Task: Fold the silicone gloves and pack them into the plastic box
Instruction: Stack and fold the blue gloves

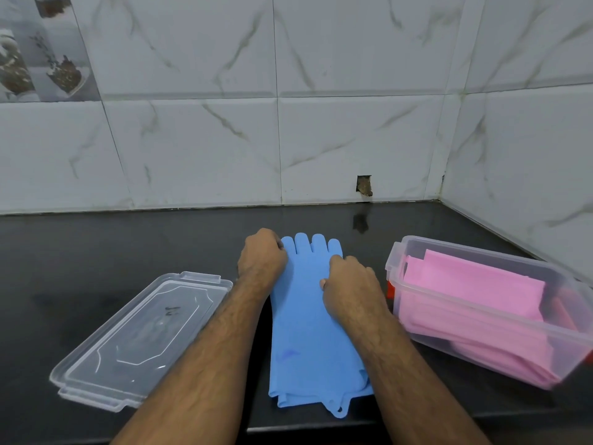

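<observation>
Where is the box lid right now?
In the head view, the clear lid lies flat on the dark counter, left of the blue gloves and the left forearm.

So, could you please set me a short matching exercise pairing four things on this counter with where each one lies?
Things:
1. blue gloves
2. pink gloves
3. clear lid
4. plastic box

Places:
A. flat on the counter, left of both arms
B. inside the box
C. laid out between the lid and the box, under the left hand and right hand
D. open on the counter at the right

Pairs: 1-C, 2-B, 3-A, 4-D
</observation>
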A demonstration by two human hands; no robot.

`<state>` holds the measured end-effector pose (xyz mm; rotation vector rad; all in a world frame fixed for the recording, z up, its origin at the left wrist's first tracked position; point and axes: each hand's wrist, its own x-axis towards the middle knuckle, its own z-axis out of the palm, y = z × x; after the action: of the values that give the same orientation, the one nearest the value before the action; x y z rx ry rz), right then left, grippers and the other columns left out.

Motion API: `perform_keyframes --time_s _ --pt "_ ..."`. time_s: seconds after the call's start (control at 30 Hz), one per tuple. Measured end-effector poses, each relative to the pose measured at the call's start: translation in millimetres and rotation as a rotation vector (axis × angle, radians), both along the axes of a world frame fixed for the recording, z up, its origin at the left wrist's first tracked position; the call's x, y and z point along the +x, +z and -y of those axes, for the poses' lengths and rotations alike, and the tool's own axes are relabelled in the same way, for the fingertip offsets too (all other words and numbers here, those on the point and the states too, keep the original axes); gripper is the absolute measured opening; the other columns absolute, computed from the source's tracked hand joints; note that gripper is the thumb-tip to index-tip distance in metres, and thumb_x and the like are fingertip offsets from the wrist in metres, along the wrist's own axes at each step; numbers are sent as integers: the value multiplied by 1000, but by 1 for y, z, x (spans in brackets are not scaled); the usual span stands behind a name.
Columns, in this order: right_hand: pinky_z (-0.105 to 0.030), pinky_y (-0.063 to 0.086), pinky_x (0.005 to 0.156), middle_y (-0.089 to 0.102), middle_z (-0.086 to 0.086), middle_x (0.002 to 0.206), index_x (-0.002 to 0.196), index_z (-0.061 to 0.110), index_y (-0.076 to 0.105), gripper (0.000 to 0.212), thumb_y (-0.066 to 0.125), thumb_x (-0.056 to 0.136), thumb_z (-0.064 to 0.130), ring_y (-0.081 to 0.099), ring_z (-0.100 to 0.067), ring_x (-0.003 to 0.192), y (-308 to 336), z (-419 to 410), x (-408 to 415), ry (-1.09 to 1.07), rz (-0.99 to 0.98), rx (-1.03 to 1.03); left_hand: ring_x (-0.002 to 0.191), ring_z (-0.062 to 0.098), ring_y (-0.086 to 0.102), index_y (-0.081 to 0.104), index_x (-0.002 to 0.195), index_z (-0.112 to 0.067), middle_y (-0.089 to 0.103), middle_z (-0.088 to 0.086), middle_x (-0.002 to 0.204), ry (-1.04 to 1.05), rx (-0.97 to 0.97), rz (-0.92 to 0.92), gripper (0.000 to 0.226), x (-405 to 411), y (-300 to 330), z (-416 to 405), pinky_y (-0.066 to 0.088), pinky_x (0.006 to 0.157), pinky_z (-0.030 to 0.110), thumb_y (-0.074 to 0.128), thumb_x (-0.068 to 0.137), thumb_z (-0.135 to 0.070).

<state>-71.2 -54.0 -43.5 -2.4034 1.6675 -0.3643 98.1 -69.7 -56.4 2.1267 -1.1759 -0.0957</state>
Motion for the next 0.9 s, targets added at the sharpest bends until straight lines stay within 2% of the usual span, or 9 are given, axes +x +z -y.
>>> perform_keyframes --time_s 0.07,0.2,0.37,0.5,0.6,0.7,0.77,0.8,0.9 --pt "-36 47 95 52 -11 134 135 14 48 40 58 101 33 58 -27 116 1 0 0 2 46 34 82 31 64 72 97 -13 70 8 97 34 6 12 21 2 -2 0 52 69 35 52 90 -14" --pt "-33 40 80 52 -13 130 135 15 48 39 54 101 33 58 -30 113 -2 -2 1 19 193 68 79 27 60 66 96 -12 60 2 83 81 66 61 17 5 -3 -1 45 65 33 58 95 -26" --pt "-35 40 83 47 -17 138 144 17 42 51 55 99 36 57 -35 118 -6 0 1 53 273 117 78 30 60 69 94 -10 62 4 82 84 61 17 24 6 -2 -10 45 66 34 58 95 -31" --pt "-33 49 83 56 -12 133 145 20 41 53 57 95 30 60 -28 108 -10 0 -3 76 450 200 98 34 64 68 104 -5 70 10 98 21 3 -12 37 1 -6 -24 53 79 38 54 100 -39" --pt "-33 55 76 58 -5 128 140 25 45 50 60 92 29 63 -17 95 -15 -8 -12 80 609 269 97 36 65 65 96 -1 69 14 97 -6 -83 -59 44 -11 -9 -36 51 80 38 51 103 -42" --pt "-21 45 64 56 -2 134 143 24 48 52 61 93 31 60 -14 96 -21 -19 -23 132 636 257 107 39 63 61 102 2 68 19 107 -25 -112 -104 45 -27 -10 -53 47 84 39 51 104 -42" --pt "-25 47 73 56 -3 137 143 22 50 53 63 93 33 61 -18 105 -22 -25 -28 140 649 220 120 38 59 59 121 5 64 23 126 -20 -117 -147 52 -35 -10 -67 44 93 38 53 103 -44" --pt "-26 47 78 56 -4 139 143 21 50 54 64 93 33 61 -19 109 -23 -28 -31 141 650 205 123 36 58 56 126 4 62 22 130 -14 -120 -166 54 -38 -11 -76 43 91 36 55 102 -44" --pt "-25 44 86 56 -3 142 144 20 51 55 64 93 38 60 -21 117 -24 -36 -39 156 639 176 119 32 59 52 126 0 61 13 123 -13 -151 -260 56 -49 -11 -105 40 80 30 58 99 -49"
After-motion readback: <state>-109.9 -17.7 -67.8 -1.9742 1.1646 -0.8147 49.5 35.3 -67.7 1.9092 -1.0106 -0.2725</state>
